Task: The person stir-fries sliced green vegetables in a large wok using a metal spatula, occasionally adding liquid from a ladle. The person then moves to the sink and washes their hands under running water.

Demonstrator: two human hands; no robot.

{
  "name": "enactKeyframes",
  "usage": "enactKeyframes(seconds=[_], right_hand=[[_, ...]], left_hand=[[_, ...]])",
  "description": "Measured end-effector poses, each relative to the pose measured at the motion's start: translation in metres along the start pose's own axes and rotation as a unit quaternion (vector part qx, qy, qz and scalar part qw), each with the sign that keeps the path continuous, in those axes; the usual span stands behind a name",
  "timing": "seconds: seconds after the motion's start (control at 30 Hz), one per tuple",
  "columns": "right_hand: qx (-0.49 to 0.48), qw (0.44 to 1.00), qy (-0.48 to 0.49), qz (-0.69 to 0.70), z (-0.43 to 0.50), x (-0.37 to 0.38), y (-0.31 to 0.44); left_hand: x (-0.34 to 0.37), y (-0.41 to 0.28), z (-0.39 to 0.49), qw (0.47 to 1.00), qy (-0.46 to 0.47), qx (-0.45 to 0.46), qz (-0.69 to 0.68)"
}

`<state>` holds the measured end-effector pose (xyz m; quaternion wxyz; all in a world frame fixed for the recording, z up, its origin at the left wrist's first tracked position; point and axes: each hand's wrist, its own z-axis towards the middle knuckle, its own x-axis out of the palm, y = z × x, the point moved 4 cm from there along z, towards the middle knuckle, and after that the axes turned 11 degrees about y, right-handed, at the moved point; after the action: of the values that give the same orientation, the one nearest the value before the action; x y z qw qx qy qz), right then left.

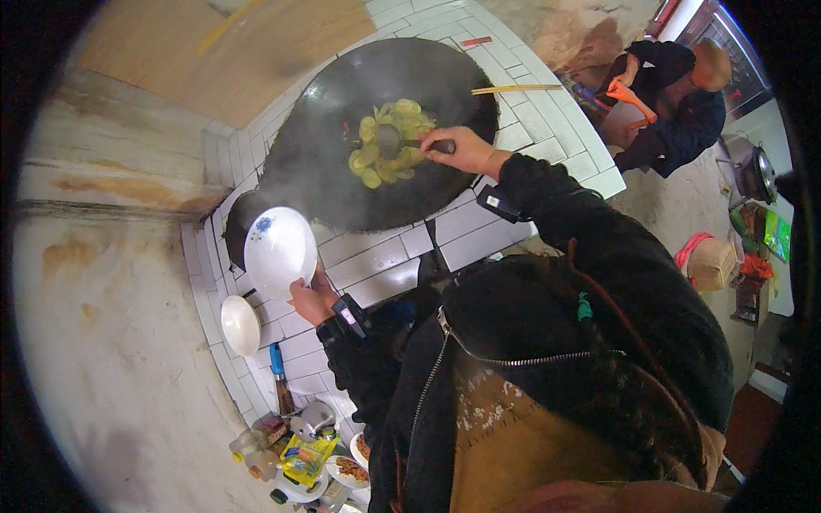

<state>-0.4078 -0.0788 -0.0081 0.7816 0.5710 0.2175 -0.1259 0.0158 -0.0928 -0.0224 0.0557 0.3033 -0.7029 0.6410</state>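
Observation:
My right hand grips the handle of a dark ladle over the large black wok. The ladle's bowl rests among sliced green vegetables, which look like cucumber or squash. Steam drifts across the wok. In my left hand is a white plate with a blue flower on it, held by its edge at the wok's lower left. The plate looks bare and partly covers a smaller dark round opening or pan set in the tiled stove top.
A white bowl and a blue-handled brush lie on the tiled stove top. Bottles, a yellow packet and dishes of food crowd its near left end. Chopsticks lie across the wok's right rim. Another person sits beyond.

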Motion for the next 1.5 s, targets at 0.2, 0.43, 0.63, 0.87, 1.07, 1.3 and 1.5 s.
enactKeyframes(seconds=[0.2, 0.43, 0.63, 0.87, 1.07, 1.3, 1.5], right_hand=[[-0.004, 0.996, -0.082, -0.036, 0.001, -0.019, -0.002], [0.039, 0.988, -0.131, 0.078, 0.039, 0.004, -0.032], [-0.002, 0.975, -0.194, 0.106, 0.054, 0.002, -0.036], [0.022, 0.983, -0.149, 0.108, 0.067, 0.008, -0.038], [0.027, 0.978, -0.177, 0.107, 0.043, -0.012, -0.041], [0.035, 0.977, -0.211, 0.001, 0.021, -0.015, -0.029], [0.075, 0.982, -0.172, 0.009, 0.005, -0.031, -0.011]], left_hand=[[-0.013, 0.001, -0.014, 0.999, 0.016, -0.013, -0.040], [-0.003, -0.001, -0.022, 0.999, 0.046, -0.008, -0.022], [-0.015, 0.002, -0.027, 0.997, -0.003, -0.066, -0.030], [-0.010, -0.006, -0.046, 0.999, -0.015, -0.031, 0.013], [-0.019, 0.005, -0.031, 0.998, 0.020, -0.065, -0.014], [0.009, 0.008, -0.034, 0.996, 0.046, -0.075, -0.008], [0.033, 0.004, -0.048, 0.998, 0.044, -0.038, 0.026]])
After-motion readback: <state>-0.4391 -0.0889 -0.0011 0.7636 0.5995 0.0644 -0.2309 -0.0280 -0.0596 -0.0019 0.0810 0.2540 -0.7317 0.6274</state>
